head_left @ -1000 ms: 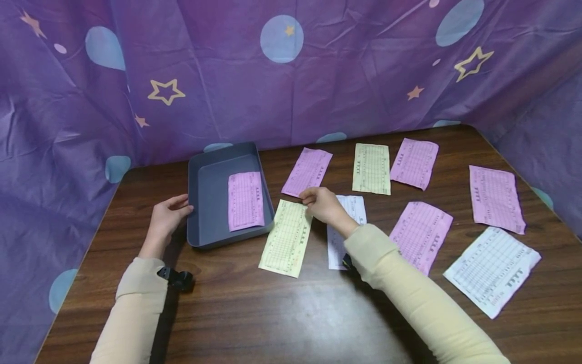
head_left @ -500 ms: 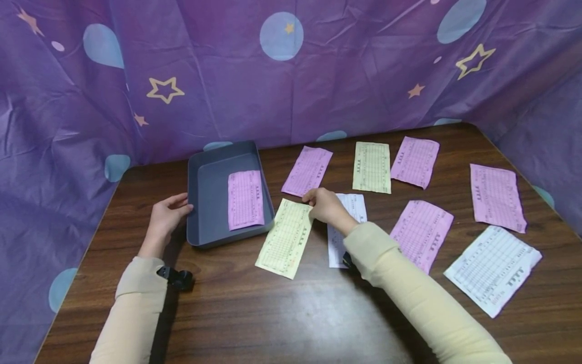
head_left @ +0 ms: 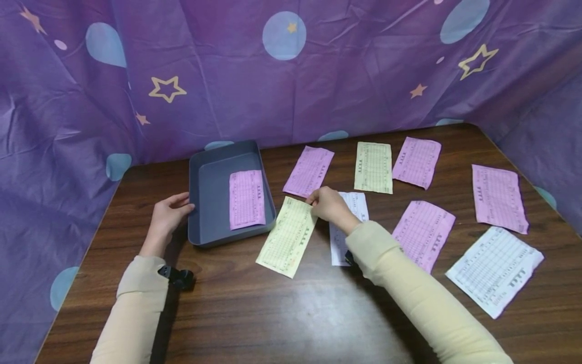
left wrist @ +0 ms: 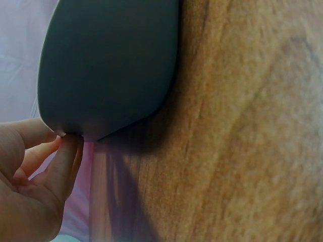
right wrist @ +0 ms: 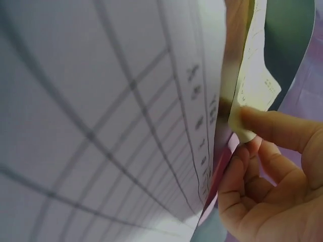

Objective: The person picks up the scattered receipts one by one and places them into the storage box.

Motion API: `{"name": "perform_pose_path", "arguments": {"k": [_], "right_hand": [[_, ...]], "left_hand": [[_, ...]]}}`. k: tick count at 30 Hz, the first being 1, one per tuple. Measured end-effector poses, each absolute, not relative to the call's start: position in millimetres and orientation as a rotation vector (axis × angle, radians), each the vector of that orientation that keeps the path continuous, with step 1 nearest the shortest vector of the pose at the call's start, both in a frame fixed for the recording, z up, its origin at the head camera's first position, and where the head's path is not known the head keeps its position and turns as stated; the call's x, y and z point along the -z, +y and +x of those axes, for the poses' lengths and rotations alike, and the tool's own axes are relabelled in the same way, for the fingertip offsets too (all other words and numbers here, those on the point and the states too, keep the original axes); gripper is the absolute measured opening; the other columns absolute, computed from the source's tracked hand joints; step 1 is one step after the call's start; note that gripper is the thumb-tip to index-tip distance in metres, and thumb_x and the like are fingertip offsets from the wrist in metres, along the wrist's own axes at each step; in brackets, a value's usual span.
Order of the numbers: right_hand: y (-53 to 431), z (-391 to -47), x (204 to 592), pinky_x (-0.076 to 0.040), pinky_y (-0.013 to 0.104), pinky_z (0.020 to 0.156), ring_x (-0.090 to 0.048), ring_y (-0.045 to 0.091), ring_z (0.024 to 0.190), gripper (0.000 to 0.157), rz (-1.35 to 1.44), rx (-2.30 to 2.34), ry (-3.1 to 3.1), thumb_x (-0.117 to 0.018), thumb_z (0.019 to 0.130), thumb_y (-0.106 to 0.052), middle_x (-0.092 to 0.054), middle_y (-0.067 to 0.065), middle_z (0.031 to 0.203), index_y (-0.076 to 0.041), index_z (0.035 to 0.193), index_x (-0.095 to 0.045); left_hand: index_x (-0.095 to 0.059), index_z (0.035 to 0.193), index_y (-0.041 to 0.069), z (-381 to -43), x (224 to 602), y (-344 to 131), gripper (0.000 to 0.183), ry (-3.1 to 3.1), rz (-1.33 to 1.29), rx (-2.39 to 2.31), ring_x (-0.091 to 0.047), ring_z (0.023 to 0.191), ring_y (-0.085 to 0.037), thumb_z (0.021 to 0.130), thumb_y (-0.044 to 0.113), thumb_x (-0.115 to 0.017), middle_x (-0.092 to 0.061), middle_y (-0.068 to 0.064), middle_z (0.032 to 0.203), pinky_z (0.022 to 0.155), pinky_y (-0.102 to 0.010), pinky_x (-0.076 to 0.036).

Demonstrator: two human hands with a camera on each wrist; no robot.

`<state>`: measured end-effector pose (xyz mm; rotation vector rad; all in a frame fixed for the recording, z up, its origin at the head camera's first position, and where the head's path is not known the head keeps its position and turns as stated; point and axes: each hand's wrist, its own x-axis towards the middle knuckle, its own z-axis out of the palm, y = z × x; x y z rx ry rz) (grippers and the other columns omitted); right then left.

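Observation:
My left hand (head_left: 168, 217) is at the left side of a dark grey tray (head_left: 204, 237). Its thumb and fingers pinch the tray's rim in the left wrist view. My right hand (head_left: 334, 208) pinches the upper right corner of a yellow printed paper slip (head_left: 287, 237) between thumb and curled fingers. That corner bends up at the fingertips in the right wrist view. The slip slants right beside the tray. Inside the tray lies a pink slip (head_left: 247, 199). A white slip (head_left: 338, 247) lies partly hidden under my right hand and sleeve.
Behind my right hand lie a pink slip (head_left: 309, 171), a yellow slip (head_left: 373, 167) and another pink slip (head_left: 417, 162). Farther right are more pink slips (head_left: 500, 197) and a large white slip (head_left: 495, 270). A purple patterned cloth (head_left: 227, 65) hangs behind the wooden table (head_left: 254, 318).
The yellow slip has turned slightly, its near end shifting left and its upper end edging right with my right hand. My left hand and the tray stay put.

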<state>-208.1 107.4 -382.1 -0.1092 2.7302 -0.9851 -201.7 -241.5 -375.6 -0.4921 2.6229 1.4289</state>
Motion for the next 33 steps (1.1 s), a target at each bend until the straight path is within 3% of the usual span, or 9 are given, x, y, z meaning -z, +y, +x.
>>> {"name": "perform_pose_path", "arguments": {"k": [9,15,21,24,30,33], "right_hand": [[122.2,-213.1,375.4,-0.038,0.019,0.060,-0.052,0.016,0.071,0.027,-0.084,1.012,2.698,-0.057,0.080,-0.003,-0.071,0.015,0.098,0.000,0.103,-0.072],[133.3,-217.5,366.4,-0.046,0.019,0.061,-0.055,0.010,0.067,0.025,-0.037,1.110,2.610,-0.058,0.088,-0.008,-0.068,0.018,0.099,0.003,0.108,-0.069],[147.0,-218.1,356.6,-0.054,0.027,0.075,-0.060,0.010,0.072,0.029,-0.033,1.290,2.507,-0.058,0.090,-0.006,-0.066,0.024,0.110,0.008,0.115,-0.064],[153.5,-218.3,352.2,-0.055,0.029,0.079,-0.059,0.010,0.076,0.030,-0.010,1.336,2.489,-0.058,0.091,-0.007,-0.065,0.023,0.112,0.007,0.117,-0.063],[164.4,-219.7,344.4,-0.055,0.032,0.086,-0.058,0.005,0.077,0.031,0.058,1.425,2.460,-0.055,0.093,-0.006,-0.060,0.022,0.115,0.008,0.120,-0.060],[169.1,-220.4,341.3,-0.056,0.028,0.084,-0.058,0.002,0.074,0.033,0.078,1.488,2.455,-0.054,0.092,-0.005,-0.060,0.021,0.114,0.009,0.122,-0.058]], "left_hand": [[-0.043,0.143,0.004,-202.0,375.6,-243.3,0.049,2.625,-0.473,-1.416,-0.054,0.119,-0.022,0.096,0.013,-0.053,-0.051,-0.018,0.141,0.077,-0.011,-0.045],[-0.041,0.144,0.004,-201.3,374.3,-242.9,0.049,2.610,-0.460,-1.421,-0.051,0.126,-0.027,0.097,0.014,-0.052,-0.049,-0.018,0.143,0.095,-0.028,-0.048],[-0.041,0.144,0.005,-201.5,373.6,-241.7,0.049,2.592,-0.485,-1.443,-0.050,0.128,-0.029,0.097,0.013,-0.052,-0.048,-0.018,0.144,0.105,-0.039,-0.044],[-0.041,0.144,0.005,-201.6,373.3,-241.4,0.049,2.594,-0.491,-1.437,-0.050,0.127,-0.028,0.097,0.013,-0.052,-0.049,-0.018,0.143,0.103,-0.037,-0.045],[-0.042,0.144,0.006,-201.8,373.2,-241.9,0.049,2.601,-0.494,-1.421,-0.052,0.124,-0.026,0.096,0.013,-0.052,-0.050,-0.017,0.142,0.088,-0.020,-0.048],[-0.042,0.144,0.006,-201.7,373.2,-242.0,0.049,2.599,-0.496,-1.421,-0.052,0.124,-0.026,0.096,0.014,-0.052,-0.050,-0.017,0.142,0.087,-0.020,-0.047]]}}
